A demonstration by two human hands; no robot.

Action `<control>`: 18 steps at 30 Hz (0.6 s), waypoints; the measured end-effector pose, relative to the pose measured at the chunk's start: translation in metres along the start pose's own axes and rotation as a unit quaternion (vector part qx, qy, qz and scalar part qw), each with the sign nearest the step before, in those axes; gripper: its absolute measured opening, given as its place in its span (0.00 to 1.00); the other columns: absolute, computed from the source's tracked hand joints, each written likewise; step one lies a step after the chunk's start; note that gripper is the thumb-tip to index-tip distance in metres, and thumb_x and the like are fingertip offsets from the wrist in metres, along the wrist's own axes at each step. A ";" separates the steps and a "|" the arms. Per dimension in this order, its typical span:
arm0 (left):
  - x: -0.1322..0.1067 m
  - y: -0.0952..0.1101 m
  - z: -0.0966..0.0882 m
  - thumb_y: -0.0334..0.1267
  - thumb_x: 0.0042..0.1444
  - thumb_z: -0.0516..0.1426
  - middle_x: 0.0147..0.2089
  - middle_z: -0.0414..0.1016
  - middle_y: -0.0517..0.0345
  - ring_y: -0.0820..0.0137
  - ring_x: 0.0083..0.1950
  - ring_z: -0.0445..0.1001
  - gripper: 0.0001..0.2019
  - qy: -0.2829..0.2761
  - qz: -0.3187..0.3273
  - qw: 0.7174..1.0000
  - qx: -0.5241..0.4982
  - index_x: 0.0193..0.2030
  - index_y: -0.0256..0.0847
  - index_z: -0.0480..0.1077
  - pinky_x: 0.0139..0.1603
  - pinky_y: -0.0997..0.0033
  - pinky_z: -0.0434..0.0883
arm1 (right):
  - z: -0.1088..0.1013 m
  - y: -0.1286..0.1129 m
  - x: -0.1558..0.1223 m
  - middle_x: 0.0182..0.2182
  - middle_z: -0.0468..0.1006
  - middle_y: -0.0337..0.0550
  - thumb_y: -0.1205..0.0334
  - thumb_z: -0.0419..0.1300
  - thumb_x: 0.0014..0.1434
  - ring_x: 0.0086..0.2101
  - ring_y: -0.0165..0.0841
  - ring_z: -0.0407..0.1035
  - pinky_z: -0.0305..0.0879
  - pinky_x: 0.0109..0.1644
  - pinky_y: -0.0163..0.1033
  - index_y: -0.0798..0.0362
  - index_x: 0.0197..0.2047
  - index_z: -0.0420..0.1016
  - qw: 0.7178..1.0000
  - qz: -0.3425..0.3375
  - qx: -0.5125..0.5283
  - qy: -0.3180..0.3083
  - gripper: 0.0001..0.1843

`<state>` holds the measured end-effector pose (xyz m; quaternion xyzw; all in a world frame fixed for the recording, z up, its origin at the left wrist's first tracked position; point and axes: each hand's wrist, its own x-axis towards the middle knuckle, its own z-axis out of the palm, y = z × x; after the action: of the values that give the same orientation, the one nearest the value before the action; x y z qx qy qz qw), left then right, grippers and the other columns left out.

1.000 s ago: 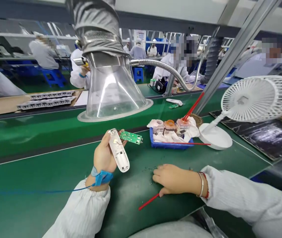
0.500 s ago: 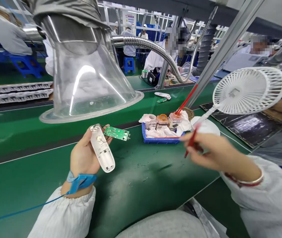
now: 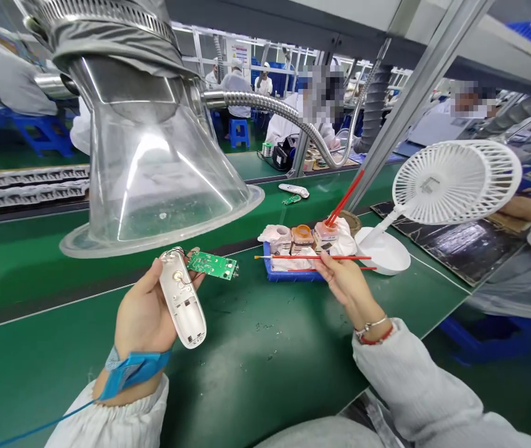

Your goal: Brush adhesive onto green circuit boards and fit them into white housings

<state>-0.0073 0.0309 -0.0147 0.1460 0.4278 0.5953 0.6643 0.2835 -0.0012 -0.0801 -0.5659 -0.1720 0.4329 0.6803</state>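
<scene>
White casing [image 3: 182, 305] in left hand [image 3: 144, 317], clear fume hood [image 3: 153, 168] just beyond.

Green circuit board [image 3: 213, 266], white casing [image 3: 182, 300]

Electronics factory, clear fume hood [image 3: 153, 162]

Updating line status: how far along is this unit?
Done: the green circuit board is out of the white shell, wires apparently attached. In hand: the left hand holds both; the right hand holds a red stick over the blue tray. Left: board not yet back in shell.
</scene>
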 end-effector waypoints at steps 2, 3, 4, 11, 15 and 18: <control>0.001 0.000 -0.001 0.33 0.62 0.47 0.37 0.78 0.53 0.67 0.35 0.78 0.13 0.000 -0.002 1.000 -0.005 0.38 0.32 0.72 0.37 0.64 0.79 | 0.001 0.009 0.004 0.24 0.72 0.35 0.68 0.58 0.60 0.23 0.23 0.69 0.70 0.27 0.29 0.62 0.30 0.69 0.999 0.044 -0.013 0.013 0.07; 0.001 0.000 -0.001 0.33 0.62 0.47 0.38 0.78 0.52 0.67 0.35 0.78 0.13 -0.003 -0.004 1.000 -0.004 0.39 0.32 0.72 0.37 0.64 0.78 | 0.000 0.010 0.005 0.24 0.72 0.35 0.67 0.57 0.61 0.23 0.23 0.68 0.69 0.26 0.28 0.62 0.31 0.69 0.998 0.061 -0.017 0.021 0.08; 0.002 0.000 -0.002 0.33 0.62 0.47 0.38 0.78 0.51 0.66 0.35 0.78 0.13 -0.005 -0.008 1.000 -0.001 0.39 0.32 0.72 0.37 0.63 0.78 | -0.001 0.009 0.006 0.24 0.71 0.35 0.66 0.57 0.61 0.22 0.22 0.68 0.68 0.25 0.27 0.62 0.31 0.69 0.997 0.077 -0.019 0.027 0.08; -0.007 -0.008 0.002 0.34 0.61 0.49 0.49 0.75 0.45 0.64 0.44 0.76 0.14 -0.053 -0.035 0.998 0.003 0.50 0.34 0.68 0.43 0.64 0.75 | -0.009 -0.012 0.001 0.17 0.67 0.33 0.62 0.50 0.65 0.15 0.19 0.63 0.63 0.17 0.21 0.58 0.22 0.60 0.983 0.183 0.007 0.000 0.20; -0.019 -0.021 0.005 0.37 0.60 0.51 0.49 0.74 0.48 0.64 0.46 0.75 0.21 -0.145 -0.020 0.988 0.041 0.60 0.44 0.59 0.40 0.65 0.74 | 0.018 -0.013 -0.032 0.23 0.75 0.44 0.62 0.54 0.63 0.19 0.23 0.69 0.68 0.21 0.24 0.58 0.26 0.65 0.963 0.230 0.013 -0.141 0.15; -0.030 -0.027 0.006 0.39 0.59 0.53 0.49 0.74 0.49 0.63 0.44 0.75 0.26 -0.216 -0.025 0.973 0.076 0.64 0.49 0.52 0.40 0.65 0.73 | 0.045 -0.009 -0.058 0.39 0.76 0.56 0.59 0.55 0.62 0.32 0.39 0.75 0.74 0.34 0.44 0.60 0.41 0.70 0.915 0.277 0.017 -0.292 0.12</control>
<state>0.0172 -0.0013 -0.0189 0.3104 0.3216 0.4986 0.7427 0.2212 -0.0184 -0.0438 -0.4275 -0.1919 0.7526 0.4625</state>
